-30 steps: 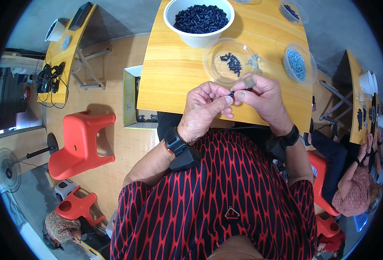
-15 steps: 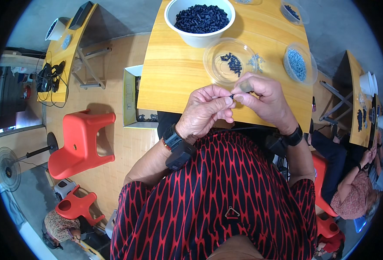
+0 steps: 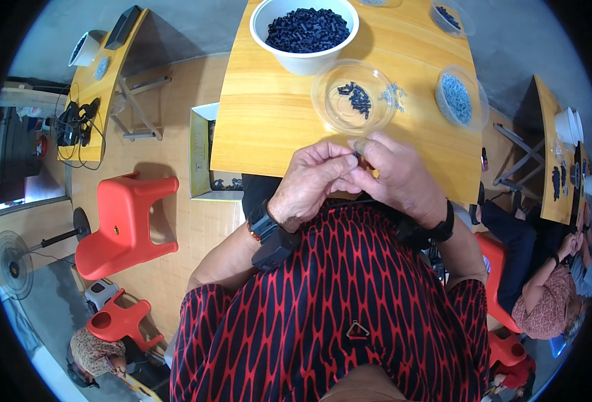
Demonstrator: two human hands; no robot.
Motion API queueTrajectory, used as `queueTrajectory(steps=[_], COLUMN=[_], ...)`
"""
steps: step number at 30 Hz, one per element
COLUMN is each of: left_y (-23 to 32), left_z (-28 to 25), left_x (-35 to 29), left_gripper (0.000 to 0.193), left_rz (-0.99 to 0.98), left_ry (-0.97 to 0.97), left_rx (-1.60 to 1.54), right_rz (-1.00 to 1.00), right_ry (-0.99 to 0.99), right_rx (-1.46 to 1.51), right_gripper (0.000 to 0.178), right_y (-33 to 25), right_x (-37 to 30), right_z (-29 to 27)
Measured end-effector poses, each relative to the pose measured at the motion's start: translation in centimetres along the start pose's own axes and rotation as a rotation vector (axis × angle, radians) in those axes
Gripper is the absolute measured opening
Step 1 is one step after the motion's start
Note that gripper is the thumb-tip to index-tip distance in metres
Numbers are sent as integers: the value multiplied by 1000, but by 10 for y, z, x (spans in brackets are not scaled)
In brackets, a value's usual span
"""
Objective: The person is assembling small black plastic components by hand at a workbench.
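Note:
Close in front of my body, near the table's front edge, my two hands meet fingertip to fingertip. My left hand [image 3: 314, 177] pinches a small black plastic piece [image 3: 357, 155], mostly hidden by the fingers. Closed around the same spot is my right hand [image 3: 398, 173], its fingers curled over the piece; a tan cover sits on one fingertip. Just beyond lies a shallow clear plastic dish [image 3: 327, 115] with a small pile of black pieces [image 3: 357, 100] in it. Loose silvery screws [image 3: 393, 98] lie by the dish's right side.
A white bowl [image 3: 305, 63] full of black pieces stands at the table's far left. On the right is a clear tub [image 3: 455, 99] of screws. An open box [image 3: 202, 157] and a red chair [image 3: 125, 224] stand on the floor to the left. Another person [image 3: 547, 301] sits at right.
My right hand has turned over and closed in against my left fingertips, covering more of the black piece. Both hands have come slightly lower, toward my body.

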State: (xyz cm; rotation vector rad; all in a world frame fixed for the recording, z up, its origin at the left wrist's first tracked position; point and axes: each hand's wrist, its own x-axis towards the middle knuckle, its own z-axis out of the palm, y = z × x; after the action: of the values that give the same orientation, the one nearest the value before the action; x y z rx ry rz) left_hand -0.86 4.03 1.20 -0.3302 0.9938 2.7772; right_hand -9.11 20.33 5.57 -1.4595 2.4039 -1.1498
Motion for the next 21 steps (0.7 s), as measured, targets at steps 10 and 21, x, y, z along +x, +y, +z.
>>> queueTrajectory(steps=[10,21], left_y=[3,31], left_z=[4,-23], left_x=[-10,-12], left_gripper=[5,3], left_rz=[186,444], left_ry=[130,243], left_rx=[253,390], right_rz=[-106,-140], right_ry=[21,4], right_rx=[-79,-50], right_gripper=[20,12], right_y=[0,9], right_x=[0,34], right_z=[15,-6])
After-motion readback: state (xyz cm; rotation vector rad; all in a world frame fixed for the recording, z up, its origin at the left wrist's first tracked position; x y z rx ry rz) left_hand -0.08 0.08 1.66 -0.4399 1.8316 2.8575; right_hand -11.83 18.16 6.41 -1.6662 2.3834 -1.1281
